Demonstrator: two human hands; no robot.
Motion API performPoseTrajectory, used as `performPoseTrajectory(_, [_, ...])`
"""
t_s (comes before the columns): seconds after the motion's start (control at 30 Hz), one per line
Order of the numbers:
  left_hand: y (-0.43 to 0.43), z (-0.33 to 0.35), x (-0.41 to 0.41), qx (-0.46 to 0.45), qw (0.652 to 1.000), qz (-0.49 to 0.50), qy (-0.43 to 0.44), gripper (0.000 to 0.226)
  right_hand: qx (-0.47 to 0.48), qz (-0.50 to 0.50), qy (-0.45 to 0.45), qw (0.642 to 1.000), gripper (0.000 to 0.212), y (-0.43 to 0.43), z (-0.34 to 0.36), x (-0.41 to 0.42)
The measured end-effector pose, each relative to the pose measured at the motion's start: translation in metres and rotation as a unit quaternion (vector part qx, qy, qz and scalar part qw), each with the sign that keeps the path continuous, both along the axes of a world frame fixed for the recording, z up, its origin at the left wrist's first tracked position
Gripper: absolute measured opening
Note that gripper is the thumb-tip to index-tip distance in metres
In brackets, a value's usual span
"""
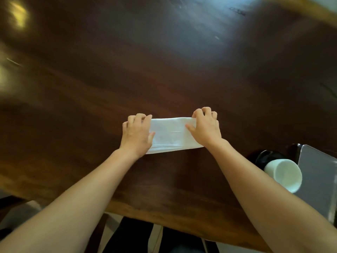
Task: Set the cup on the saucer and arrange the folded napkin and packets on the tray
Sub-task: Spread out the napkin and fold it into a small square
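Observation:
A white napkin (172,134) lies folded into a wide strip on the dark wooden table (164,70). My left hand (136,134) rests on its left end with the fingers curled over the far edge. My right hand (206,127) presses its right end in the same way. A white cup (284,175) stands to the right, partly hidden by my right forearm. It sits on a dark saucer (264,157), beside a grey metal tray (317,176) at the right edge. No packets are visible.
The table's near edge (164,221) runs below my forearms, with dark-clothed legs and a chair beneath. A light wooden rim (310,8) shows blurred at the top right. Bright reflections lie on the table at the far left and top centre.

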State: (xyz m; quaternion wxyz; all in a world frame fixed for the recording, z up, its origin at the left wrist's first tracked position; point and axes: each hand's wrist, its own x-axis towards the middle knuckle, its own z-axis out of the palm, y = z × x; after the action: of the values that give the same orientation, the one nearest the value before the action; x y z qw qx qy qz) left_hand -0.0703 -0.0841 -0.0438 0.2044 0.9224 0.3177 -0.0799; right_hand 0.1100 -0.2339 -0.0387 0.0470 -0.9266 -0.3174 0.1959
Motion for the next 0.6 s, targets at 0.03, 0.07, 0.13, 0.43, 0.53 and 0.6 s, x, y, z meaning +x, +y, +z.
performPoseTrajectory(0.03, [0.003, 0.002, 0.001, -0.010, 1.000, 0.016, -0.001, 0.052, 0.006, -0.009, 0.016, 1.000, 0.029, 0.001, 0.002, 0.001])
performPoseTrajectory(0.07, [0.006, 0.003, 0.001, -0.022, 0.999, 0.036, 0.000, 0.046, 0.011, -0.024, 0.033, 0.999, 0.027, 0.002, 0.004, 0.001])
performPoseTrajectory(0.13, [0.008, 0.004, -0.002, -0.051, 0.995, 0.086, 0.007, 0.035, 0.026, -0.069, 0.074, 0.995, 0.027, 0.001, 0.005, -0.001])
performPoseTrajectory(0.43, [0.002, 0.018, -0.026, -0.455, 0.775, 0.412, -0.150, 0.028, 0.235, -0.356, 0.361, 0.830, 0.009, -0.029, 0.020, -0.027])
performPoseTrajectory(0.53, [-0.013, 0.020, -0.031, -0.523, 0.730, 0.430, -0.094, 0.046, 0.244, -0.390, 0.359, 0.812, 0.015, -0.036, 0.020, -0.037])
performPoseTrajectory(0.6, [-0.020, 0.019, -0.031, -0.518, 0.734, 0.432, -0.078, 0.048, 0.225, -0.395, 0.337, 0.825, 0.019, -0.039, 0.018, -0.044])
